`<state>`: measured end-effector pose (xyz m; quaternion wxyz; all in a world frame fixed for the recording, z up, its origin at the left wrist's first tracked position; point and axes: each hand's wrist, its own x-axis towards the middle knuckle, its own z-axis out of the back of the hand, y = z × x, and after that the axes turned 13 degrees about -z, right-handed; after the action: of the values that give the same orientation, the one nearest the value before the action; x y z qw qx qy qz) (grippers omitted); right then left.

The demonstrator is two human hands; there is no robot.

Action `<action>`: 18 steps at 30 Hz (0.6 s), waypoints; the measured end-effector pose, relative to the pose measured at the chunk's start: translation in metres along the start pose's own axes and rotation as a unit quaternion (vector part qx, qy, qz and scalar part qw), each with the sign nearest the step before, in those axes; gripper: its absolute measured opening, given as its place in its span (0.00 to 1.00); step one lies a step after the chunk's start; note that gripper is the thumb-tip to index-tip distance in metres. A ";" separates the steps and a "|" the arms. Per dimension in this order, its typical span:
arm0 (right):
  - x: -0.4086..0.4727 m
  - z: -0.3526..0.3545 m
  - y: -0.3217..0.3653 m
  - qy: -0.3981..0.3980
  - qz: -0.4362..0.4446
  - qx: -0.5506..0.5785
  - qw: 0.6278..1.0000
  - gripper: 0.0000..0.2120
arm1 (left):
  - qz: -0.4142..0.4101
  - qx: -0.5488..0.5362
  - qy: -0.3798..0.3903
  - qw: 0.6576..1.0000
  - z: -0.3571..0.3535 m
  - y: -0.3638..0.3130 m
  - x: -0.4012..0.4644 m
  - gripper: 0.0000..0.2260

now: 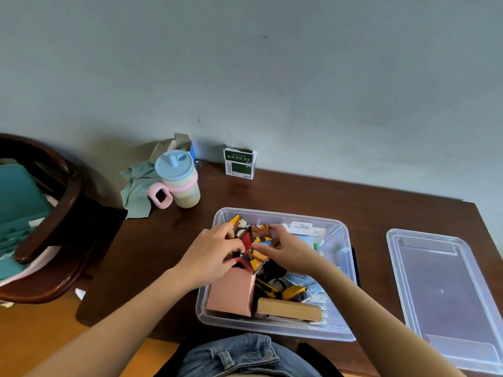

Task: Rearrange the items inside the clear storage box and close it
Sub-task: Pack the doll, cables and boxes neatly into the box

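The clear storage box (345, 270) stands open on the dark wooden table, right in front of me. Over its left half I hold a colourful folding cube puzzle (254, 244), partly unfolded. My left hand (215, 254) grips its left side and my right hand (288, 248) pinches its right side. Beneath the puzzle, inside the box, lie a pink box (231, 292), a wooden block (290, 310), a yellow toy vehicle (283, 291) and several white packets (307, 232). The clear lid (446, 292) lies flat on the table to the right of the box.
A pastel cup with a blue lid and pink handle (179, 180) stands at the back left beside a crumpled green cloth (138, 186). A green-and-white carton (240, 163) leans on the wall. A dark wooden chair (54, 213) is at the left.
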<state>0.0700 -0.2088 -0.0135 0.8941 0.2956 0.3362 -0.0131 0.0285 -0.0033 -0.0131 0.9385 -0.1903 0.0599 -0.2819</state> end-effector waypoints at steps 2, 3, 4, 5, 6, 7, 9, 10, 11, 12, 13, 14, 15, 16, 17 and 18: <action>0.002 -0.004 0.006 0.031 -0.026 0.133 0.990 0.22 | -0.017 -0.051 -0.033 0.998 -0.001 0.001 -0.004 0.14; 0.002 -0.005 0.008 0.050 -0.028 0.209 0.976 0.18 | -0.026 -0.083 -0.040 0.995 0.000 0.001 -0.004 0.17; 0.002 -0.004 0.008 0.061 -0.027 0.275 0.959 0.13 | -0.033 -0.117 -0.044 0.992 -0.001 0.000 -0.004 0.21; 0.000 -0.001 0.007 0.062 -0.032 0.325 0.943 0.09 | -0.033 -0.156 -0.054 0.986 -0.001 -0.001 -0.002 0.25; -0.002 0.004 0.005 0.057 -0.042 0.358 0.931 0.07 | -0.025 -0.197 -0.073 0.977 -0.001 -0.004 0.000 0.28; -0.004 0.009 0.001 0.052 -0.053 0.378 0.923 0.06 | -0.010 -0.238 -0.098 0.966 -0.002 -0.006 0.003 0.31; -0.009 0.019 -0.010 0.048 -0.073 0.398 0.913 0.07 | 0.015 -0.304 -0.150 0.941 -0.005 -0.009 0.009 0.34; -0.011 0.022 -0.015 0.049 -0.083 0.406 0.909 0.08 | 0.017 -0.328 -0.166 0.930 -0.006 -0.011 0.012 0.34; -0.014 0.024 -0.019 0.050 -0.095 0.413 0.904 0.08 | 0.013 -0.349 -0.174 0.921 -0.008 -0.013 0.016 0.34; -0.016 0.026 -0.022 0.050 -0.109 0.414 0.902 0.09 | 0.006 -0.366 -0.179 0.913 -0.008 -0.016 0.019 0.34; -0.019 0.027 -0.025 0.049 -0.125 0.408 0.903 0.11 | -0.003 -0.378 -0.181 0.908 -0.009 -0.019 0.022 0.33; -0.020 0.027 -0.028 0.048 -0.140 0.397 0.906 0.13 | -0.012 -0.385 -0.182 0.905 -0.009 -0.022 0.026 0.31; -0.022 0.026 -0.031 0.050 -0.154 0.386 0.908 0.15 | -0.018 -0.392 -0.181 0.902 -0.009 -0.024 0.028 0.29; -0.024 0.025 -0.034 0.054 -0.162 0.382 0.908 0.17 | -0.020 -0.401 -0.179 0.898 -0.008 -0.026 0.031 0.28; -0.025 0.025 -0.037 0.060 -0.165 0.390 0.904 0.18 | -0.016 -0.412 -0.176 0.894 -0.007 -0.027 0.032 0.27; -0.026 0.024 -0.040 0.065 -0.164 0.411 0.894 0.18 | -0.009 -0.420 -0.170 0.892 -0.007 -0.026 0.032 0.27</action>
<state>0.0554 -0.2597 -0.0038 0.6541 0.5777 0.4017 -0.2776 0.0403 -0.0434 -0.0089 0.7644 -0.6121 0.0109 -0.2025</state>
